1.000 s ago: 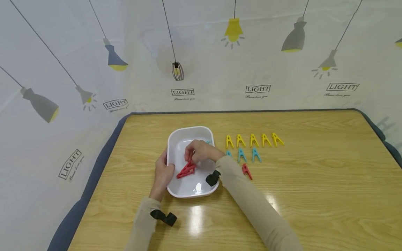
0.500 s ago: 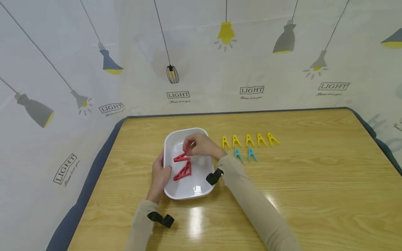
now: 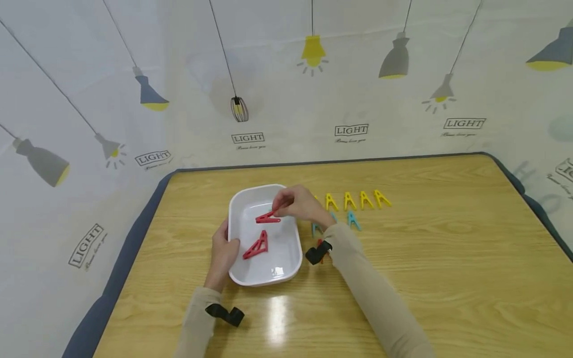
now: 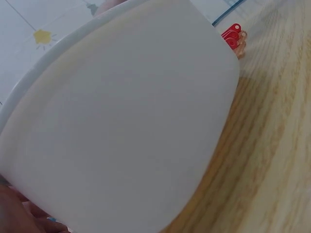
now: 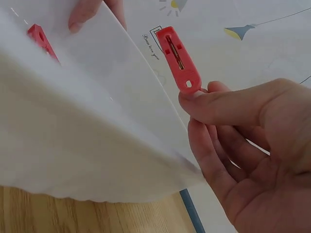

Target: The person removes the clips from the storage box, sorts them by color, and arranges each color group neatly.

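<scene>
My left hand (image 3: 225, 252) grips the left rim of a white plastic tub (image 3: 273, 261), thumb over the edge and fingers outside. Between thumb and fingertips, my right hand (image 3: 301, 204) pinches a red clothespin (image 5: 180, 63) over the far right part of the tub. Below it, a second red clothespin (image 3: 256, 247) lies on the tub's floor. The left wrist view is mostly filled by the tub's outer wall (image 4: 126, 111).
Right of the tub, yellow clothespins (image 3: 349, 201) lie in a row on the wooden table (image 3: 447, 258), with blue clothespins (image 3: 353, 220) in front of them. A red clothespin (image 3: 320, 242) there is mostly hidden by the right wrist's camera. A printed cloth (image 3: 277, 59) hangs behind.
My right hand has separated the red clothespin from the other one in the tub and carried it up toward the far right rim. My left hand keeps its hold on the tub.
</scene>
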Motion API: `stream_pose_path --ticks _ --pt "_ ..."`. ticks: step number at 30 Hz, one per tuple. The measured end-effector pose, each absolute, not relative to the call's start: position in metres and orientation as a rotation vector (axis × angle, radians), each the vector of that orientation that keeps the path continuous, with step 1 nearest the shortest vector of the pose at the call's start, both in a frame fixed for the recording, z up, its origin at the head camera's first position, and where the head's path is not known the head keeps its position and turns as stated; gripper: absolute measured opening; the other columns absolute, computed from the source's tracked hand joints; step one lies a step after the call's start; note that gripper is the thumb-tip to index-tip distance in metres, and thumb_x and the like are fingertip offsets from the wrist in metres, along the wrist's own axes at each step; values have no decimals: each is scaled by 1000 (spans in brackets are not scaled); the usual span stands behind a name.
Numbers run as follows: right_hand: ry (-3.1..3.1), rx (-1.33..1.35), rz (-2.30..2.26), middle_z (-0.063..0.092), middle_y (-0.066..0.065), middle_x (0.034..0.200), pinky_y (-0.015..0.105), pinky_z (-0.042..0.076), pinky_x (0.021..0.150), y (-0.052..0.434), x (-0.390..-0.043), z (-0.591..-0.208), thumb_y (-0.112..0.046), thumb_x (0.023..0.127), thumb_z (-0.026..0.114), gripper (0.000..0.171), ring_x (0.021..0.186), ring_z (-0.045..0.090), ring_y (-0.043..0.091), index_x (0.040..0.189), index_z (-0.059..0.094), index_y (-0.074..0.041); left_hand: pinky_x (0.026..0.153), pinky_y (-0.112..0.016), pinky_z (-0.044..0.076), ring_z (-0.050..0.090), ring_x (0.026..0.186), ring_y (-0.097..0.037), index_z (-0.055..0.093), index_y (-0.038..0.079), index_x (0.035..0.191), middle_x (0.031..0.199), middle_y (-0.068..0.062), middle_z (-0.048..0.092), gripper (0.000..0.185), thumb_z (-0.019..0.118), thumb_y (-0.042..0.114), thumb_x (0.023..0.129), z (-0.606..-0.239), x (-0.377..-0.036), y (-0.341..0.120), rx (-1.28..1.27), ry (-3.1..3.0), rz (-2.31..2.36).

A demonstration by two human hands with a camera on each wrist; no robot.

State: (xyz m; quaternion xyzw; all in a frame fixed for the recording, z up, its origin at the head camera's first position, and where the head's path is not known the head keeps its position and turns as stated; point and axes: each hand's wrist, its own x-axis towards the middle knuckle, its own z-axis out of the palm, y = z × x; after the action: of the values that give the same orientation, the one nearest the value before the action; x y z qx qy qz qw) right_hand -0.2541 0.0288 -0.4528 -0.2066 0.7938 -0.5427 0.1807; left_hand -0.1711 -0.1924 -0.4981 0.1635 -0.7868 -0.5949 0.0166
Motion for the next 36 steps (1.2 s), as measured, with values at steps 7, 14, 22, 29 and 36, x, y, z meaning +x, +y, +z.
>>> stream_pose_path --ticks 7,14,22,29,36 --pt "2262 -477 -1616 74 6 96 28 56 80 49 -252 -457 -3 86 76 10 86 64 18 95 73 -8 118 -49 38 48 136 -37 35 -7 153 153 -28 45 77 37 -15 77 -497 -172 -192 510 -2455 -1846" --pt "2320 -303 -1789 73 8 92 43 59 85 72 -246 -457 -2 86 75 7 82 65 16 91 72 -6 119 -49 37 46 137 -37 33 -7 154 154 -29 43 78 36 -15 77 -496 -171 -192 510 -2455 -1868" --pt "2401 -207 -1797 74 11 97 42 60 86 102 -239 -466 -5 88 75 9 87 69 17 96 71 -5 119 -48 37 45 138 -35 32 -5 155 156 -26 41 78 37 -14 78 -497 -171 -193 535 -2474 -1872" --pt "2388 -160 -1867 73 17 103 34 59 83 121 -229 -475 -5 89 74 12 89 70 19 100 71 -1 118 -49 38 48 135 -38 33 -9 153 152 -30 44 79 35 -16 75 -498 -170 -193 480 -2465 -1848" --pt "2405 -139 -1900 71 20 105 20 56 76 140 -216 -482 -5 90 74 16 86 68 12 102 69 3 118 -49 38 47 136 -38 34 -10 152 151 -31 45 78 36 -17 75 -497 -171 -192 474 -2471 -1823"
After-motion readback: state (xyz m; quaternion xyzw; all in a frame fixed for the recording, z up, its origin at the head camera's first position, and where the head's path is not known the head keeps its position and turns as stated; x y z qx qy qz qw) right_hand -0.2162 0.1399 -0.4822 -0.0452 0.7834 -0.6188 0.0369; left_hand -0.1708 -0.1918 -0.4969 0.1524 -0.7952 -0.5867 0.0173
